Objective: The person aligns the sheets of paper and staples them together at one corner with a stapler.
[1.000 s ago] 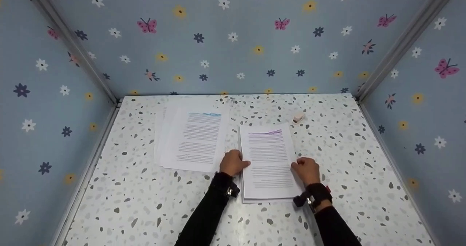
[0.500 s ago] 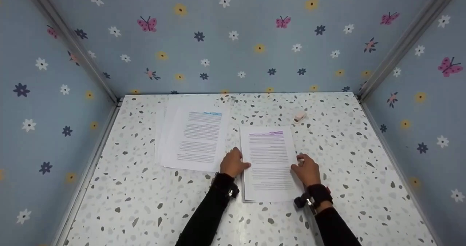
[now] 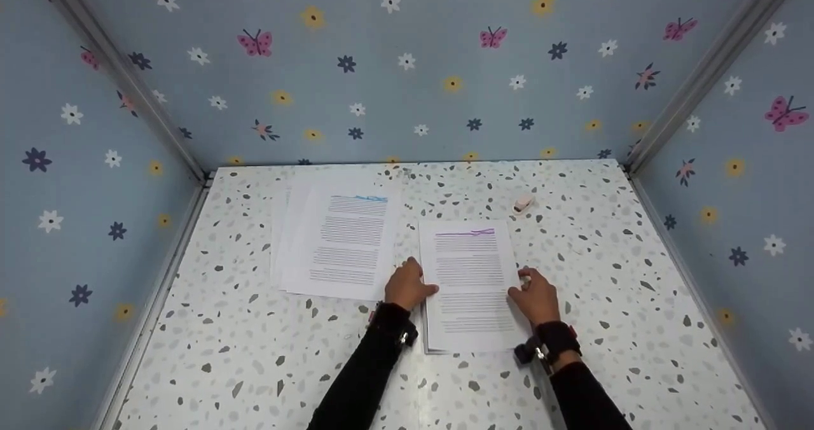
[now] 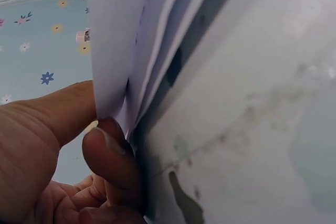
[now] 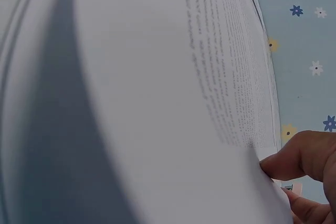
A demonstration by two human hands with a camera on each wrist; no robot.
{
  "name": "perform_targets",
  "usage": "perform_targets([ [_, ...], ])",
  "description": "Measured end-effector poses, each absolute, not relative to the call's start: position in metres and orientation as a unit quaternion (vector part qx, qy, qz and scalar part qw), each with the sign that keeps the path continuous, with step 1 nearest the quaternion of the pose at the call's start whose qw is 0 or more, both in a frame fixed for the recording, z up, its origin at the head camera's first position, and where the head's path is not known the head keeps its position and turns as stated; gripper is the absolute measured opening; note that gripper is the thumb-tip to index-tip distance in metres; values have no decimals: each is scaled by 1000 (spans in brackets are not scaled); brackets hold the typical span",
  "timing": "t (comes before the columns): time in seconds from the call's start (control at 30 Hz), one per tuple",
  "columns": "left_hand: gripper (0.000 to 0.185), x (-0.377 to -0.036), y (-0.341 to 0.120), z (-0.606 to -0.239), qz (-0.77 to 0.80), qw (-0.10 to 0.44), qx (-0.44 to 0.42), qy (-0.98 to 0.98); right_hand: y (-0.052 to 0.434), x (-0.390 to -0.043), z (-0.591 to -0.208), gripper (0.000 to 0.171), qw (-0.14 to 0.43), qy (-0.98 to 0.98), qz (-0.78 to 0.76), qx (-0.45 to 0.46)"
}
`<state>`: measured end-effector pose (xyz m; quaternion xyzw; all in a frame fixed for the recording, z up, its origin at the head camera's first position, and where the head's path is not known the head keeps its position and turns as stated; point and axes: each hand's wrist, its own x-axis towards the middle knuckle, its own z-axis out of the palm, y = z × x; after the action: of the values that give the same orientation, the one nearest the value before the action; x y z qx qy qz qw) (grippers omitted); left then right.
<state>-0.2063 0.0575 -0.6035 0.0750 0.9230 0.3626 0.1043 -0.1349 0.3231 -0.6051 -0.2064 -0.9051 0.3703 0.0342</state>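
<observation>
1. The stack of paper (image 3: 469, 277) with a purple mark lies mid-desk (image 3: 254, 360), right of centre; the left hand (image 3: 404, 285) pinches its left edge, the right hand (image 3: 535, 296) its right.
2. The step looks like gathering or squaring the sheets; the left wrist view shows their edges fanned apart, so the next move likely calls for an even grip.
3. Blue-marked papers (image 3: 350, 239) spread toward the desk's far left corner, close beside the left hand, leaving little room there.
4. Bare desk stretches toward the right edge; a small pale object (image 3: 523, 205), perhaps a stapler, sits near the far edge.

small booth (image 3: 445, 55) with flowered walls (image 3: 82, 207)
</observation>
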Motion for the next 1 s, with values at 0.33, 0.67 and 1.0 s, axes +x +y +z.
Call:
perform_targets([
  [0.33, 39, -204, 56, -601, 376, 98, 78, 918, 323, -135, -605, 47, 35, -907, 368, -200],
  [0.67, 41, -203, 54, -602, 368, 84, 89, 922, 321, -134, -608, 51, 41, -913, 358, -193],
  [1.0, 30, -202, 52, -603, 359, 90, 94, 924, 321, -134, -608, 46, 37, -913, 358, -189],
])
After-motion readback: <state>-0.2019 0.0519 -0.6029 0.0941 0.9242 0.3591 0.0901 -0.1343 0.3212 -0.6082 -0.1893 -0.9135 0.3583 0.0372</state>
